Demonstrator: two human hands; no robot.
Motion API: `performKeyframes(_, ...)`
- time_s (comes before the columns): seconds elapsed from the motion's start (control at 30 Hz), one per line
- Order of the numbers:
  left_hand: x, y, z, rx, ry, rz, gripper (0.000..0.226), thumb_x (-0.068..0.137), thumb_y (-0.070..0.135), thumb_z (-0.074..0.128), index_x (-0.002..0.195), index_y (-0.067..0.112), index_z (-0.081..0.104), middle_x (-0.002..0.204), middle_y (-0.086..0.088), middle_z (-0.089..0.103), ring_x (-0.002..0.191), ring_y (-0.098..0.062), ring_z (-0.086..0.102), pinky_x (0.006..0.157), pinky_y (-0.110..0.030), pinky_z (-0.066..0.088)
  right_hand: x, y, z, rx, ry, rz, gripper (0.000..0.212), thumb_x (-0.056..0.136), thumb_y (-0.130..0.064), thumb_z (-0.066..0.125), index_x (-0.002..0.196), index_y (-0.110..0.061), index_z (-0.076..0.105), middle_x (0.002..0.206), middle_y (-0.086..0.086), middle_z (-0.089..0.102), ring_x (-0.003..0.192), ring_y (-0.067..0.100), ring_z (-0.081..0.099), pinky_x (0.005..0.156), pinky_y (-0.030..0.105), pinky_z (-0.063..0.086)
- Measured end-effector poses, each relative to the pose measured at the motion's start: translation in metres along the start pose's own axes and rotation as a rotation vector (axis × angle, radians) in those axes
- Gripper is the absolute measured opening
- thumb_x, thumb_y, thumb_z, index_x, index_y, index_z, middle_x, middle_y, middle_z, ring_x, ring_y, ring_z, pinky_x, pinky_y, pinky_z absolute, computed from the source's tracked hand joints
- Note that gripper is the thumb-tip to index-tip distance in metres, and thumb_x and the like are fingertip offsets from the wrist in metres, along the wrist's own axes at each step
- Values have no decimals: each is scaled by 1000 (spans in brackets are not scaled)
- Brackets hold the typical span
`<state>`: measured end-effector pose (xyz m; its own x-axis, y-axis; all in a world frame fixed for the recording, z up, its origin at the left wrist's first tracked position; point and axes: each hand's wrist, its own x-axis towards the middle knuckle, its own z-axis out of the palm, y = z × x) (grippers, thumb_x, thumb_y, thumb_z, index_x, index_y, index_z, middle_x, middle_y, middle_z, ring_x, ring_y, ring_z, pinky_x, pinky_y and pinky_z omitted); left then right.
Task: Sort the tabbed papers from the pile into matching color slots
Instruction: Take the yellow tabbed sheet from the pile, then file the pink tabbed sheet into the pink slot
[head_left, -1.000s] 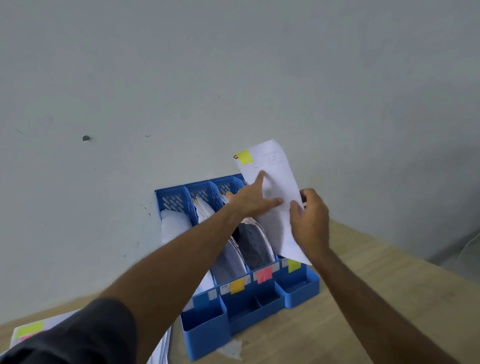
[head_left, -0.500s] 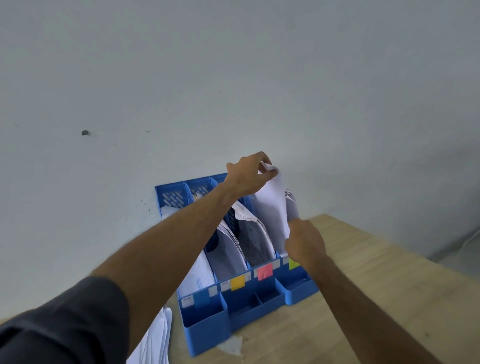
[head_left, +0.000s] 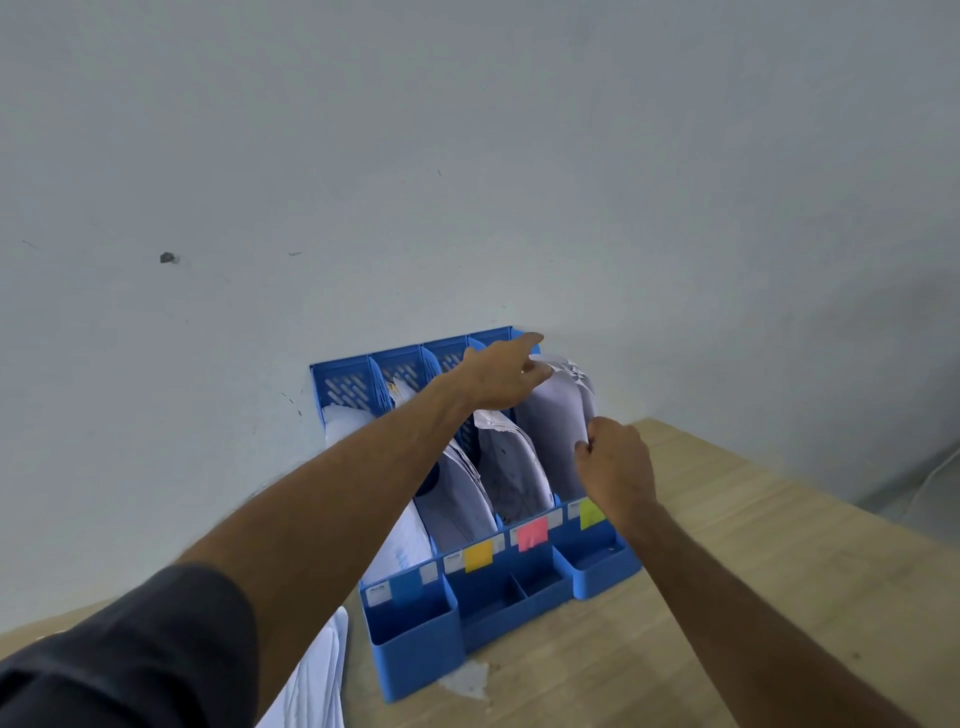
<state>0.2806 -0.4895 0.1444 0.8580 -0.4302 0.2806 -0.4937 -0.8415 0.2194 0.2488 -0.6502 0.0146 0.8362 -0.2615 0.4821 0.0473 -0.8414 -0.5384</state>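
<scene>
My left hand (head_left: 496, 379) lies on top of the papers (head_left: 558, 415) in the rightmost slot of the blue organizer (head_left: 415, 644), fingers nearly straight, to press them down. My right hand (head_left: 615, 462) pinches their edge with curled fingers to keep them straight. This slot has the yellow-green tab (head_left: 591, 512), so the color matches. The remaining pile (head_left: 317, 675) waits at the left.

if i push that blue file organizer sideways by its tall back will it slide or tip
Probably slide. The blue file organizer has a long base lying flat on the wooden table, and the papers filling its slots likely add weight low down. Pushing high on the back could rock it slightly; the plastic may skid easily on smooth wood.
</scene>
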Motion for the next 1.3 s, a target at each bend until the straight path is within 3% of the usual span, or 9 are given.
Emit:
performKeyframes(0.1, -3, -2, -1, -34, -24, 20, 69, 104, 50, 45, 161, 21, 20, 144, 9, 59, 134, -23, 53, 118, -64, 23, 2, 3, -5, 35, 8, 37, 20, 95, -27, 64, 84, -10, 59, 80, 6, 62, 77, 23, 62, 65, 30, 40)
performKeyframes(0.23, -22, -6, -6, -71, -6, 60, 60, 104, 42, 51, 157, 20, 35, 140, 5, 62, 124, -19, 59, 112, -55, 39, -10, -9, -12, 217, 139, -29, 29, 89, -29, 75, 74, -12, 58, 63, 3, 58, 57, 19, 55, 53, 31, 43)
performKeyframes(0.37, -67, -23, -15, -116, 184, 128, 34, 101, 28, 59, 134, 17, 61, 121, 5, 69, 110, -11, 62, 101, -35, 49, -36, -53, -18, 347, 181, -234, 32, 90, -30, 75, 70, -16, 55, 55, -5, 52, 49, 11, 46, 48, 24, 33)
performKeyframes(0.47, -113, -44, -23, -99, 341, 152, 21, 98, 25, 64, 117, 17, 70, 110, 7, 69, 100, -5, 59, 87, -14, 43, -60, -89, -15, 477, 178, -373, 35, 90, -26, 77, 68, -17, 52, 52, -11, 48, 45, 7, 45, 45, 15, 30)
performKeyframes(0.63, -209, -92, -35, -193, 471, -47, 8, 94, 20, 69, 101, 20, 73, 93, 9, 70, 86, -7, 64, 73, -9, 42, -108, -144, 11, 646, 3, -494, 31, 90, -24, 78, 70, -12, 56, 52, -5, 54, 49, 13, 53, 46, 26, 40)
performKeyframes(0.83, -329, -157, -15, -276, 535, -429, 6, 91, 17, 73, 93, 23, 74, 84, 6, 72, 73, -8, 63, 66, -11, 44, -173, -197, 61, 650, -569, -514, 27, 86, -38, 80, 83, -15, 68, 60, -1, 65, 53, 10, 59, 52, 27, 46)
performKeyframes(0.97, -392, -206, 14, -227, 438, -751, 45, 80, 17, 85, 120, 24, 65, 111, 0, 66, 97, -18, 60, 90, -32, 50, -204, -213, 105, 473, -660, -459, 43, 82, -45, 80, 114, -19, 68, 96, -6, 72, 82, 7, 65, 72, 27, 52)
performKeyframes(1.13, -428, -232, 44, -221, 340, -962, 124, 59, 44, 97, 158, 18, 28, 154, -7, 38, 145, -33, 29, 120, -47, 26, -216, -220, 135, 229, -559, -481, 67, 78, -51, 79, 135, -26, 53, 122, 3, 61, 113, 27, 53, 84, 38, 47)
performKeyframes(1.3, -438, -242, 53, -295, 498, -930, 130, 54, 46, 99, 159, 19, 27, 137, 6, 51, 136, -24, 41, 116, -47, 33, -220, -220, 149, 303, -522, -425, 62, 82, -38, 80, 133, -18, 52, 124, 3, 59, 115, 26, 53, 86, 38, 45)
